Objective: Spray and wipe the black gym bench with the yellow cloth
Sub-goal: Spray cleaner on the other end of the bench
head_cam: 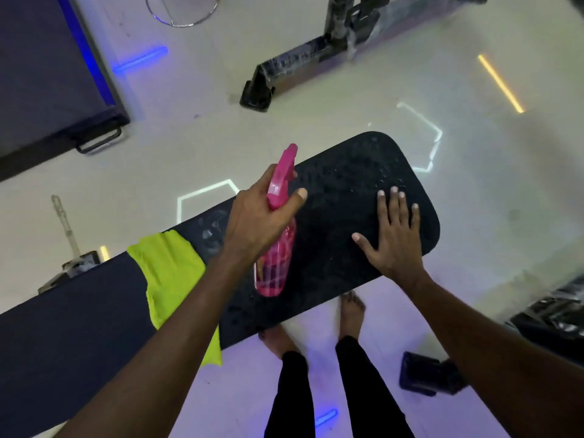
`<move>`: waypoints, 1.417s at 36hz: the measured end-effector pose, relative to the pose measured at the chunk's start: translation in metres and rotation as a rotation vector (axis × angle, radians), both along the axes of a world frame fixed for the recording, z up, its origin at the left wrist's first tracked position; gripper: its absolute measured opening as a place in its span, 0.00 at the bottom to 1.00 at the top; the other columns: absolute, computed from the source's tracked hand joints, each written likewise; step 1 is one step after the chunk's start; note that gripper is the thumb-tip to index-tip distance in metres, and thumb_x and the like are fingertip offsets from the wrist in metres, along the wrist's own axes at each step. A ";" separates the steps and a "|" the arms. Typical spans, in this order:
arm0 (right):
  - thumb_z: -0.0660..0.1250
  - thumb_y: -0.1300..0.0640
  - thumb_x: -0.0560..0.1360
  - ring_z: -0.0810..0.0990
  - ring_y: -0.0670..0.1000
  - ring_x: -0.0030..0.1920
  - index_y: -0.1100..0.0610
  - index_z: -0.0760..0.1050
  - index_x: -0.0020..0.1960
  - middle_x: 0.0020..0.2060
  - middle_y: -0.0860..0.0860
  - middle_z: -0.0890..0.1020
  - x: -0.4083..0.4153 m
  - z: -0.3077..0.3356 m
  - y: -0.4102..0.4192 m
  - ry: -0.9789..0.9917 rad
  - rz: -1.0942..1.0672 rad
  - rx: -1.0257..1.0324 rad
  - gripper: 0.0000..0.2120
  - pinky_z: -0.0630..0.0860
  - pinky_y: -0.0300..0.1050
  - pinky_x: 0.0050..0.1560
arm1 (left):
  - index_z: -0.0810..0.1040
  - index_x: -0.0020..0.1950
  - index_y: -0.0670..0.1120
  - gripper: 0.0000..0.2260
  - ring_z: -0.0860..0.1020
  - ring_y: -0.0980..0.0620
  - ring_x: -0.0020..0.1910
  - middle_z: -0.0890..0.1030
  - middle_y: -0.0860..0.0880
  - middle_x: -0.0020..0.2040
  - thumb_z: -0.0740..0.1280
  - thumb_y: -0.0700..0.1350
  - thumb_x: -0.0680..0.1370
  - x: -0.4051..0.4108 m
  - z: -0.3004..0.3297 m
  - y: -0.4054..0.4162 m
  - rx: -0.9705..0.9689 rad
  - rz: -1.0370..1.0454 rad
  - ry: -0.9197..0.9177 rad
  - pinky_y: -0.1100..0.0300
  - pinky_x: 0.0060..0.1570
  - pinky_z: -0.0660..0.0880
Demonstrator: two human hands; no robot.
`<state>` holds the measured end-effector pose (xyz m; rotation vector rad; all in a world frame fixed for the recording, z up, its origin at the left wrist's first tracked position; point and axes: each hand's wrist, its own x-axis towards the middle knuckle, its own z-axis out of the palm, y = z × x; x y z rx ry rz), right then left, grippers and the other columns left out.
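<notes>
The black gym bench (341,184) runs from lower left to upper right, its far pad dotted with spray droplets. My left hand (252,219) grips a pink spray bottle (278,260) above the bench's middle, nozzle pointing up and away. My right hand (392,235) lies flat on the pad's right part, fingers spread, holding nothing. The yellow cloth (167,276) is draped over the bench to the left of my left forearm, which hides part of it.
My bare feet (350,311) stand on the pale floor just below the bench. A black equipment frame (284,71) sits beyond it, a dark platform (47,74) at upper left, a black bench foot (423,374) at lower right.
</notes>
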<state>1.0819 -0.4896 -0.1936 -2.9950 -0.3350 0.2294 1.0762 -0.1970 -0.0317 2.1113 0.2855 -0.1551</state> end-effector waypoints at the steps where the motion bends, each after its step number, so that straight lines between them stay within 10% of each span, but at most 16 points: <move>1: 0.49 0.26 0.81 0.48 0.62 0.88 0.59 0.47 0.88 0.87 0.61 0.49 0.002 -0.001 -0.006 -0.006 0.014 -0.002 0.49 0.45 0.68 0.86 | 0.77 0.67 0.61 0.18 0.82 0.51 0.42 0.85 0.48 0.42 0.66 0.61 0.78 0.000 -0.003 -0.004 -0.007 -0.010 0.031 0.53 0.51 0.80; 7: 0.48 0.25 0.81 0.45 0.61 0.88 0.60 0.46 0.88 0.88 0.60 0.48 0.009 -0.013 -0.029 -0.081 0.049 0.031 0.50 0.45 0.66 0.86 | 0.82 0.54 0.58 0.07 0.85 0.51 0.44 0.86 0.51 0.42 0.69 0.57 0.79 -0.002 -0.025 -0.035 -0.062 -0.053 0.228 0.57 0.49 0.79; 15: 0.52 0.26 0.81 0.47 0.60 0.88 0.58 0.48 0.88 0.88 0.58 0.50 0.009 -0.026 -0.033 -0.154 0.017 0.097 0.48 0.48 0.68 0.85 | 0.81 0.47 0.39 0.16 0.81 0.43 0.39 0.82 0.41 0.39 0.68 0.53 0.81 0.012 -0.050 -0.070 -0.011 -0.058 0.362 0.53 0.46 0.78; 24: 0.54 0.27 0.81 0.48 0.61 0.88 0.61 0.48 0.88 0.88 0.59 0.51 0.008 -0.021 -0.034 -0.138 0.008 0.113 0.49 0.48 0.67 0.86 | 0.68 0.31 0.48 0.21 0.68 0.52 0.27 0.71 0.51 0.28 0.69 0.50 0.81 0.019 -0.063 -0.083 0.158 -0.046 0.418 0.60 0.32 0.63; 33: 0.52 0.27 0.82 0.47 0.61 0.88 0.63 0.46 0.87 0.87 0.61 0.50 -0.020 -0.016 -0.048 -0.093 -0.037 0.104 0.50 0.46 0.62 0.87 | 0.71 0.28 0.54 0.20 0.70 0.61 0.26 0.70 0.56 0.23 0.71 0.52 0.80 -0.006 -0.062 -0.087 0.182 -0.205 0.442 0.63 0.31 0.65; 39: 0.53 0.28 0.81 0.45 0.63 0.88 0.65 0.45 0.87 0.87 0.64 0.48 -0.031 -0.013 -0.042 -0.064 -0.068 0.083 0.51 0.46 0.66 0.86 | 0.65 0.29 0.51 0.22 0.71 0.42 0.33 0.67 0.54 0.24 0.70 0.51 0.79 -0.031 -0.063 -0.089 0.212 -0.304 0.462 0.55 0.37 0.61; 46: 0.53 0.27 0.81 0.45 0.65 0.87 0.67 0.46 0.86 0.86 0.66 0.48 -0.046 -0.010 -0.030 -0.028 -0.109 0.040 0.52 0.46 0.69 0.86 | 0.76 0.37 0.61 0.08 0.73 0.51 0.30 0.73 0.54 0.27 0.65 0.58 0.75 -0.056 -0.065 -0.066 0.137 -0.234 0.446 0.55 0.38 0.69; 51: 0.51 0.27 0.81 0.45 0.64 0.87 0.65 0.44 0.87 0.87 0.65 0.47 -0.056 -0.013 -0.010 -0.041 -0.015 0.051 0.52 0.45 0.69 0.86 | 0.83 0.48 0.44 0.22 0.83 0.41 0.43 0.84 0.43 0.40 0.64 0.62 0.73 -0.068 -0.060 -0.034 0.112 -0.058 0.456 0.50 0.49 0.78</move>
